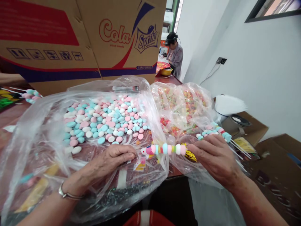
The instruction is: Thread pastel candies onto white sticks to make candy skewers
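A candy skewer [169, 149] lies level between my hands, threaded with pink, white, blue, red and yellow-green pieces. My right hand [217, 157] is closed round its right end, beside a gold tinsel tuft [191, 154]. At its left end sits a pink printed piece [147, 151]. My left hand [118, 157] is closed in a pinch just left of that piece; what its fingertips hold is too small to make out. A heap of pink, blue and white candies [103, 122] lies on a clear plastic bag [39, 122] behind my left hand.
Finished-looking candy skewers [215, 131] lie beyond my right hand. Another bag [183, 106] holds red and green candies. A big cardboard box [82, 37] stands behind the heap. A person [175, 56] sits at the back, and another person's arm [10, 80] shows at left.
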A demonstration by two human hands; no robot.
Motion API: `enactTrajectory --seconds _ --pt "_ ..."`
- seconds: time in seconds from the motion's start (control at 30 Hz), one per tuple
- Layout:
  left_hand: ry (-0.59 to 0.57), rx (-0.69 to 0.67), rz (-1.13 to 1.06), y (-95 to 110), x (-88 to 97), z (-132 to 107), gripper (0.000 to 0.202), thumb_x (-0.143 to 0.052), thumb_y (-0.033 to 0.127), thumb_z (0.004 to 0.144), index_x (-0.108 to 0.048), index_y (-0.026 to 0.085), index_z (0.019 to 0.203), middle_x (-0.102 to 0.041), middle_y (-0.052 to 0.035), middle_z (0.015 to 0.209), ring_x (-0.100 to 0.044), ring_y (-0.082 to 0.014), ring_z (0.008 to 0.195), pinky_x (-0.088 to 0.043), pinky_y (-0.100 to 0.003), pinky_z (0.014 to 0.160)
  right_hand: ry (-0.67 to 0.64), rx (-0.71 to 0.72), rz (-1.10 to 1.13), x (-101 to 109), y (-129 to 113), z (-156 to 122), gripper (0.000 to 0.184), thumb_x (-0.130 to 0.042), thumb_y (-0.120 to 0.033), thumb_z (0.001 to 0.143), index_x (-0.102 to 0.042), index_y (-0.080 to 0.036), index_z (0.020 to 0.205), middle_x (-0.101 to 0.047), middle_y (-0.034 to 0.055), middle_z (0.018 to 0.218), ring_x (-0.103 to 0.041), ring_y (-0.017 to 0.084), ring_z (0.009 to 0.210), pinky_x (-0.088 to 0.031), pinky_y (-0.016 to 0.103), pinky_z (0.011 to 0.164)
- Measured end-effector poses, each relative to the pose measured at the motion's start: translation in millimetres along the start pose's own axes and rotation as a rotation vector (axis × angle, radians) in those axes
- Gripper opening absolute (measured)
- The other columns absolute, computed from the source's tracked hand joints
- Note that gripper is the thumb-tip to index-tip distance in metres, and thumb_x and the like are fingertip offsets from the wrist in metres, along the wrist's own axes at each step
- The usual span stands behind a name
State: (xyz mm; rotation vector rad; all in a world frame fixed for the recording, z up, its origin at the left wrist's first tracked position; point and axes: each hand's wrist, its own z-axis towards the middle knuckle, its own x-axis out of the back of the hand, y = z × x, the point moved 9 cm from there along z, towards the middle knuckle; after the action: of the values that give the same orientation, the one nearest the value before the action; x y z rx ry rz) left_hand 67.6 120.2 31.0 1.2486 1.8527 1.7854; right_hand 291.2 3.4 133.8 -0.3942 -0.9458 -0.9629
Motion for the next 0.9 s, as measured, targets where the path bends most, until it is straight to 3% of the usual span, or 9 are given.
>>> enactTrajectory --seconds 0.3,0.43,0.63,0.9 --pt "-0.158 -0.057 0.163 10 -9.8 2 0.03 -0.051 0.042 0.094 -0.063 0.017 0.082 -0.055 0.0026 0.073 -0.046 -0.0117 0.067 -0.036 -0.022 0.061 -0.058 0.003 0.148 -16 -2 18 0.018 -0.047 -0.02 0.098 -0.065 -0.019 0.101 -0.067 0.0031 0.082 -0.047 0.017 0.074 -0.029 0.035 0.069" --pt "-0.244 -0.058 0.175 22 -21.7 -2 0.028 -0.05 0.042 0.094 -0.065 0.019 0.088 -0.059 0.0023 0.079 -0.052 -0.0135 0.073 -0.039 -0.021 0.067 -0.095 -0.026 0.219 -29 -2 21 0.018 -0.05 -0.019 0.097 -0.067 -0.019 0.094 -0.068 0.0044 0.085 -0.054 0.018 0.082 -0.033 0.034 0.073" --pt "-0.351 -0.041 0.103 28 -42.6 -3 0.03 -0.057 0.046 0.09 -0.064 0.018 0.095 -0.057 0.0019 0.081 -0.048 -0.0149 0.073 -0.036 -0.023 0.063 -0.187 -0.004 0.322 -43 -4 30 0.021 -0.048 -0.022 0.097 -0.068 -0.019 0.091 -0.065 0.0033 0.079 -0.053 0.017 0.08 -0.034 0.033 0.076" --pt "-0.272 -0.046 0.167 26 -43.1 -5 0.027 -0.057 0.042 0.091 -0.064 0.019 0.102 -0.061 0.0017 0.082 -0.051 -0.0156 0.073 -0.038 -0.023 0.064 -0.336 0.054 0.297 -52 -8 38 0.02 -0.05 -0.023 0.096 -0.067 -0.019 0.086 -0.058 0.0008 0.073 -0.047 0.016 0.072 -0.03 0.03 0.071"
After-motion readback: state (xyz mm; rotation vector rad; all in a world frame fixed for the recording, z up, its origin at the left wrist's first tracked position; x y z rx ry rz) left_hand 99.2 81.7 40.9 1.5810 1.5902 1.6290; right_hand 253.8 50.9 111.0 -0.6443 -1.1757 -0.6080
